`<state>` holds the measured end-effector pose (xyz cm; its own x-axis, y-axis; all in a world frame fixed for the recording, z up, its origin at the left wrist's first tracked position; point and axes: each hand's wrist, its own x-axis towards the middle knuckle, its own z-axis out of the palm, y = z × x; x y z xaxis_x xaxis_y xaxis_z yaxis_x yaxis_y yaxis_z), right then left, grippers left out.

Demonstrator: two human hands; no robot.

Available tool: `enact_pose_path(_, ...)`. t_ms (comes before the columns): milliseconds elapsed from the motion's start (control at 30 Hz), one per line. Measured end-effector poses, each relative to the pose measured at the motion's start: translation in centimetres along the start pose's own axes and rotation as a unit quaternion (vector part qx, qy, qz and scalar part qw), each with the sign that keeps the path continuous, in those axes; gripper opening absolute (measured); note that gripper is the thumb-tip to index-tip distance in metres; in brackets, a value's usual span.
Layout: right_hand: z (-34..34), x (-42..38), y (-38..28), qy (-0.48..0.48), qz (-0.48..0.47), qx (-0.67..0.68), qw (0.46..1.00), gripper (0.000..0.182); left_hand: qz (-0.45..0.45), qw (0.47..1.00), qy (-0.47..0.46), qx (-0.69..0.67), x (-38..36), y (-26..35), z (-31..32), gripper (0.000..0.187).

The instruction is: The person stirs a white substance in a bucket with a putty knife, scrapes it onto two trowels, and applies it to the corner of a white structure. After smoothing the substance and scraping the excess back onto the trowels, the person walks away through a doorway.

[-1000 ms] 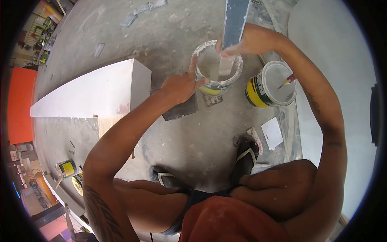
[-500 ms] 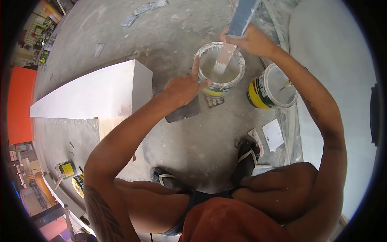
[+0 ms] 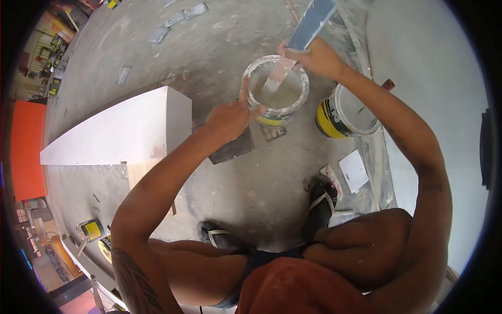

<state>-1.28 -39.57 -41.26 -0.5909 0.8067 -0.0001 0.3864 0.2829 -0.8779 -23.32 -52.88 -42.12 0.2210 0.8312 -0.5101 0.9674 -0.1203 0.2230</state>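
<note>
A round bucket [image 3: 277,112] with a white-crusted rim stands on the floor ahead, holding a pale, milky mix. My left hand [image 3: 230,118] grips its near left side, index finger and thumb spread along the rim. A long flat stick [image 3: 314,23] is clasped in my right hand [image 3: 319,57] above the far right rim. It is grey-blue at the top and pinkish lower down. Its white-coated lower end slants into the bucket's mix. Beside my right forearm stands a second bucket [image 3: 332,118], yellow and black, with a thin tool inside.
A long white curved panel [image 3: 115,128] lies to the left. Near the bucket are a dark flat slab [image 3: 232,146] and a white card [image 3: 354,171]. A pale wall [image 3: 429,63] rises at the right. Small cans [image 3: 90,230] stand at lower left.
The stick's lower end has swung left inside the bucket, and its slant has increased. My right hand has shifted slightly left. The whole view has also moved a little.
</note>
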Motion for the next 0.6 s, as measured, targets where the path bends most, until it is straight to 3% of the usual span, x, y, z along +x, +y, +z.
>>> enact_pose_path(133, 0.0, -1.4, -0.8, 0.008, -0.101, -0.166, 0.981, 0.019, 0.005, 0.998, 0.030, -0.059, 1.1, -1.1, 1.2, 0.093)
enact_pose_path(233, 1.0, -2.4, -0.4, -0.063, -0.140, -0.129, 0.980, 0.020, 0.031, 0.993, 0.058, -0.101, 1.9, -2.3, 2.5, 0.096)
enact_pose_path(367, -0.3, -3.9, -2.3, -0.149, -0.138, -0.179, 0.963, 0.023, 0.012, 0.988, 0.039, -0.146, 1.6, -2.2, 2.9, 0.096)
enact_pose_path(433, -1.9, -4.0, -2.4, -0.194, -0.117, -0.157, 0.961, 0.023, 0.059, 0.966, 0.090, -0.237, 0.5, -1.8, 3.7, 0.093)
enact_pose_path(600, -2.6, -4.1, -5.5, -0.192, -0.068, -0.132, 0.970, 0.022, 0.038, 0.970, 0.027, -0.237, -3.4, 0.0, 4.7, 0.092)
